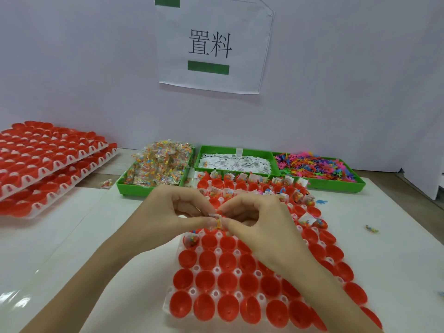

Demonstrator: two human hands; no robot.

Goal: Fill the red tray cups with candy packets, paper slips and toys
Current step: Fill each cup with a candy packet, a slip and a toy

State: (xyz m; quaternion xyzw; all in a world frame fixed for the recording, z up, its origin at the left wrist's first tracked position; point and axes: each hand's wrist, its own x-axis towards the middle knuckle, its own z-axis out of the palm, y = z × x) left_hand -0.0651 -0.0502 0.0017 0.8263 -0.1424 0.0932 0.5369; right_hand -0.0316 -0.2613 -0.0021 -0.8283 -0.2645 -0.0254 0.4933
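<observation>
A tray of red cups [216,282] lies in front of me on the white table. Its far rows hold candy packets, paper slips and toys; the near rows are bare red cups. One cup at the left [191,240] holds a candy packet. My left hand [175,212] and my right hand [254,219] meet above the tray's middle, both pinching a small candy packet with a paper slip [217,221] between thumbs and forefingers. Behind the tray stand three green bins: candy packets [158,167], paper slips [236,162] and coloured toys [314,165].
Stacked trays of red cups [48,159] sit at the far left. Loose pieces lie on the table: a candy packet [106,183] by the left bin, a blue toy [321,201] and another candy packet [372,229] at the right. A paper sign [213,46] hangs on the wall.
</observation>
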